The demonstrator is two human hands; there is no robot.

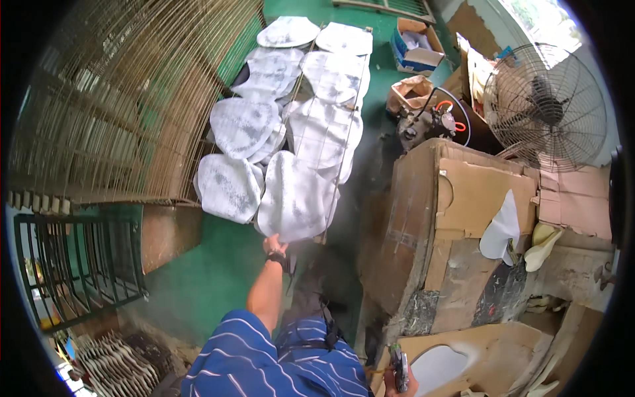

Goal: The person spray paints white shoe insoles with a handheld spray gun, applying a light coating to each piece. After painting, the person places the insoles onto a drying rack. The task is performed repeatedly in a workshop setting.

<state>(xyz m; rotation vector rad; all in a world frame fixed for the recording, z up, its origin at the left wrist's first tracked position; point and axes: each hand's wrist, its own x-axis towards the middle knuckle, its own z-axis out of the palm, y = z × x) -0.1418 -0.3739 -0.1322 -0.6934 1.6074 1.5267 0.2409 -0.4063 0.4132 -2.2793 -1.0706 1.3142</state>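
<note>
My left hand (274,245) reaches forward and pinches the near edge of a white, curved seat-shaped panel (294,202) with faint grey patches. That panel lies at the front of a wire rack (343,147), where several similar white panels (245,127) rest in two rows. At the lower edge, my right hand (402,384) is closed around a metal spray gun (399,365). Close beside it, a flat white panel (438,368) lies on brown cardboard (506,347). Most of my right hand's fingers are hidden.
A large cardboard box (413,218) stands on the right with a white piece (501,228) on its side. Behind it are a round wire-caged fan (546,106) and a small machine with orange hose (430,126). Stacked wire racks (142,99) fill the left, above a dark metal frame (79,264).
</note>
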